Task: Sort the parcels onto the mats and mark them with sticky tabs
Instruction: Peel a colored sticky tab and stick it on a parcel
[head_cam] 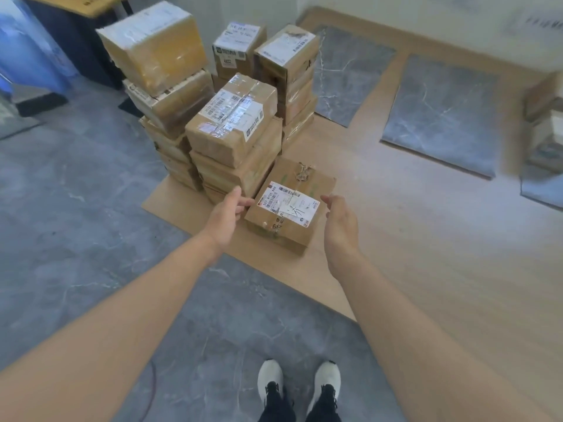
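Shoes (269, 376) are being pointed at the parcel (289, 208), being flanked equally by the empty, uncurled left hand (227, 217) and right hand (339, 223).

I read the front parcel (283, 236) as plain brown cardboard, matt and slightly scuffed, with a white paper label (288, 204) on top. The middle-stack parcel (234, 120) and top-left parcel (155, 47) carry clear glossy tape (243, 102) that catches the light. The grey mats (441, 114) look matt with white marble-like veining. The floor panel (396, 226) is pale wood-grain, smooth and low-sheen, the grey floor (76, 223) looks like stone-pattern tile, and the shoes (269, 380) have white cloth uppers.
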Tool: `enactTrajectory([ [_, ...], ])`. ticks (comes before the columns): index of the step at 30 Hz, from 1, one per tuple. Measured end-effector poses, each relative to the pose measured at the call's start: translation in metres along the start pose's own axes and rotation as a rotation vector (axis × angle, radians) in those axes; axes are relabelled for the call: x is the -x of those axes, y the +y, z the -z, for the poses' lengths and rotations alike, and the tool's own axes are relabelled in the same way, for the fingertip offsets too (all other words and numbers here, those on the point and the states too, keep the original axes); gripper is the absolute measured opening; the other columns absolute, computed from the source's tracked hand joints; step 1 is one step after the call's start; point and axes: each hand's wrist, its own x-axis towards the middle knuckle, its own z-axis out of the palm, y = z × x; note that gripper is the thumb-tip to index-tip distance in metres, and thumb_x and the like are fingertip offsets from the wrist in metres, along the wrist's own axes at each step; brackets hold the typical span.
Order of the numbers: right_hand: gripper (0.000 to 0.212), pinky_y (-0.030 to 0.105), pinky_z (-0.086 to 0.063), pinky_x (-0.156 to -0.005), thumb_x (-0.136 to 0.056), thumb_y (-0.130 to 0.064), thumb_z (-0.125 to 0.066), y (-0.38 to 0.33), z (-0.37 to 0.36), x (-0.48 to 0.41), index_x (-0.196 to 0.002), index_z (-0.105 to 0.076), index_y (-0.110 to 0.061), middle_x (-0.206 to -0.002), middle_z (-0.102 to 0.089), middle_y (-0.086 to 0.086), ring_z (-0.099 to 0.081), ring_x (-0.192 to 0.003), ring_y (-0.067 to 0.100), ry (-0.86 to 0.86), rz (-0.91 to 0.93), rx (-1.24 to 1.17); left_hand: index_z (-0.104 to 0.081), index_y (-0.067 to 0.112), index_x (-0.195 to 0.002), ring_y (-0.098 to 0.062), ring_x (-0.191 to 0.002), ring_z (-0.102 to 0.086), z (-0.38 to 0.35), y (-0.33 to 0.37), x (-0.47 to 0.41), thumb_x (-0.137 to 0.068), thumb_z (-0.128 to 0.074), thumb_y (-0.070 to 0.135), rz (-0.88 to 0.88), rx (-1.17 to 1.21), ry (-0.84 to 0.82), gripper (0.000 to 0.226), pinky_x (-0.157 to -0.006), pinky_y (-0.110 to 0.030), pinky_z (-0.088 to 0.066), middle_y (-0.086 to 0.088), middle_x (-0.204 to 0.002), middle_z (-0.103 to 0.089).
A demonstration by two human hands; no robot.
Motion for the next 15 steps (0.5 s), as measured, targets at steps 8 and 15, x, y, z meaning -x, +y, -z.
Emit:
enactTrajectory([
  [8, 0.036, 0.031, -0.037, -0.086, -0.106, -0.040, -0.036, 0.055, -0.018, -0.032, -0.127, -0.059, -0.024, -0.109, -0.062, -0.017, -0.053, -0.093, -0.002, -0.047, -0.058, 0.028, -0.071, 0.027, -0.109, -0.023, -0.146, -0.033, -0.003, -0.027, -0.022, -0.107, -0.015, 0.050, 0.070, 0.021, -0.055, 0.060, -0.121, -0.042, -0.023, -0.011, -0.153, -0.042],
  [15, 0.055, 0.037, -0.045, -0.098, -0.084, -0.054, -0.038, 0.059, -0.020, -0.029, -0.119, -0.069, -0.025, -0.118, -0.073, -0.007, -0.062, -0.110, 0.016, -0.055, -0.093, -0.039, -0.066, 0.022, -0.123, -0.028, -0.141, -0.041, -0.009, -0.030, -0.024, -0.106, -0.019, 0.051, 0.099, 0.120, -0.043, 0.057, -0.121, -0.041, -0.024, -0.003, -0.137, -0.052],
])
